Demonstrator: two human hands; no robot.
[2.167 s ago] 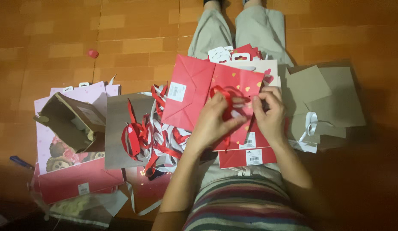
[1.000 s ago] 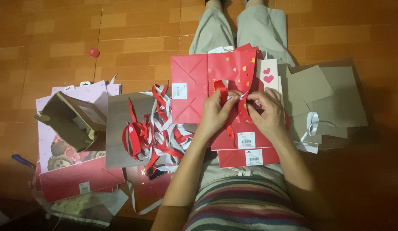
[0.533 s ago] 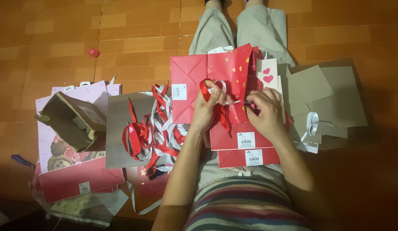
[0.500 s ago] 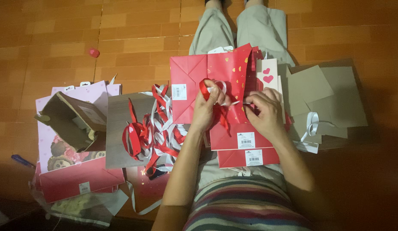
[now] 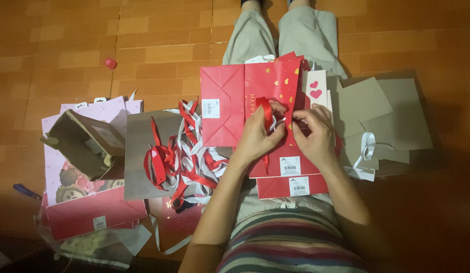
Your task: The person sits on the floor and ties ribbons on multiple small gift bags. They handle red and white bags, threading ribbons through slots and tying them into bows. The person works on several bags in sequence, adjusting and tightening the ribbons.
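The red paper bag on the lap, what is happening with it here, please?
A person sits on the floor with a flat red gift bag across the legs. The left hand pinches a red ribbon at the bag's middle, and the right hand works close beside it. More red bags lie underneath. A heap of red and white ribbons lies at the person's left, and brown card sheets at the right.

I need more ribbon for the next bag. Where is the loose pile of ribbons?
In the head view, the ribbon pile lies on the floor left of the left hand, spilling over a brown card sheet.
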